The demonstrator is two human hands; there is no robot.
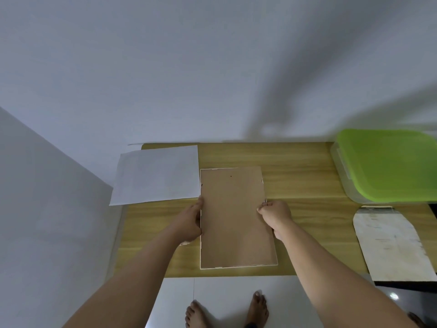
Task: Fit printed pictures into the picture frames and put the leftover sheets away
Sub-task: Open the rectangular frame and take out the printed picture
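A picture frame point(234, 223) lies face down in the middle of the wooden table point(305, 183), its brown backing board up and a thin white rim around it. My left hand point(191, 221) lies along the frame's left edge, fingers straight against it. My right hand point(275, 215) is curled at the right edge, its fingertips pinching something small at the frame's rim. Sheets of white paper point(157, 175) lie face down at the back left of the table, overhanging its left edge.
A clear plastic box with a green lid point(390, 164) stands at the back right. A worn pale envelope-like sleeve point(392, 245) lies at the right edge. A wall runs behind the table and along its left. My bare feet point(227, 311) stand on the white floor.
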